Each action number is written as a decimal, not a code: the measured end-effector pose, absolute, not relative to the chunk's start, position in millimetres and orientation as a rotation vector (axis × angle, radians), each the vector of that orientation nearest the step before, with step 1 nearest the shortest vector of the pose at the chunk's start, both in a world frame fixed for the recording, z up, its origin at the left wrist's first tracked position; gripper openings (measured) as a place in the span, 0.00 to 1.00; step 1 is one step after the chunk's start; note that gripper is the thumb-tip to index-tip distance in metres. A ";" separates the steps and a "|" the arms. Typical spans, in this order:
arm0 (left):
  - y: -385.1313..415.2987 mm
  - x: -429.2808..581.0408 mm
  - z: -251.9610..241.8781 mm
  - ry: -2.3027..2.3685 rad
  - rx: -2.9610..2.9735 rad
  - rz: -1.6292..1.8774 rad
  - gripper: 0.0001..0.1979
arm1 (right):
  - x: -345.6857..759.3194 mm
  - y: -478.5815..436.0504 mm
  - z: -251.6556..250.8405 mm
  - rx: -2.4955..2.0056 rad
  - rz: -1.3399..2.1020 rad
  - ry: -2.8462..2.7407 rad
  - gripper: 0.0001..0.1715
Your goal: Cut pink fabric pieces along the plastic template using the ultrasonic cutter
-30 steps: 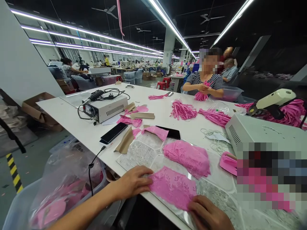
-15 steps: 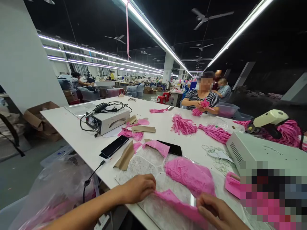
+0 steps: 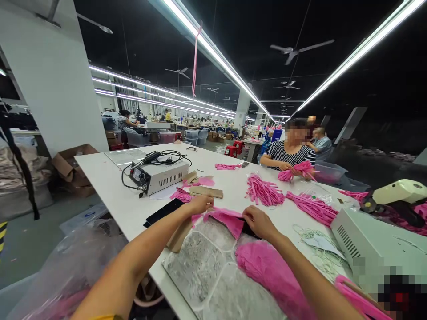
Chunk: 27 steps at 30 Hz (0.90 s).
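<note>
My left hand [image 3: 201,204] has its fingers pinched at the left end of a pink fabric piece [image 3: 228,218]. At that piece's right end, the fingers of my right hand [image 3: 259,222] are pinched together too. The fabric lies at the far edge of a grey-white patterned sheet [image 3: 196,258] marked with rounded outlines. Beneath my right forearm sits a heap of pink lacy fabric [image 3: 270,271], partly covered by the arm. A dark phone [image 3: 248,230] shows a little beside my right hand. Another dark phone [image 3: 163,212] lies left of my left wrist.
A grey box device [image 3: 167,175] with coiled black cable stands at the left. Brown card strips [image 3: 207,191], bundles of pink straps [image 3: 265,191] and pale green strings [image 3: 320,249] lie around. A larger machine box [image 3: 376,244] is on the right. A co-worker [image 3: 290,151] handles pink straps opposite.
Both hands have moved forward from the sheet's near side to its far edge. The pink strip they held near me is now up there between them. The view has tilted upward.
</note>
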<state>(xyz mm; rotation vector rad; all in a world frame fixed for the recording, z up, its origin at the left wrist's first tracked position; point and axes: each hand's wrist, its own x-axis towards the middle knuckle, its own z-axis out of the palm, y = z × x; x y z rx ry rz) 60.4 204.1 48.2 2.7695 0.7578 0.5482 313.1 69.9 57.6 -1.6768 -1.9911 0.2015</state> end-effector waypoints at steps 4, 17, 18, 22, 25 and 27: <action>200.9 44.6 22.0 0.680 2.805 0.404 0.16 | 294.7 60.7 27.7 -1.675 0.247 -2.145 0.18; 184.7 37.3 37.9 0.744 2.860 0.392 0.16 | 306.7 37.2 35.7 -1.707 0.258 -2.020 0.16; 178.2 39.6 41.9 0.735 2.861 0.426 0.15 | 318.8 29.1 37.7 -1.731 0.253 -1.959 0.15; 140.2 67.5 51.8 0.553 2.857 0.499 0.08 | 373.4 -24.4 37.0 -1.852 0.273 -1.727 0.14; 102.6 104.7 49.1 0.311 2.851 0.441 0.07 | 396.0 -70.4 29.5 -1.918 0.306 -1.613 0.12; 81.1 131.1 44.8 0.198 2.851 0.402 0.07 | 395.9 -93.3 23.6 -1.927 0.316 -1.584 0.10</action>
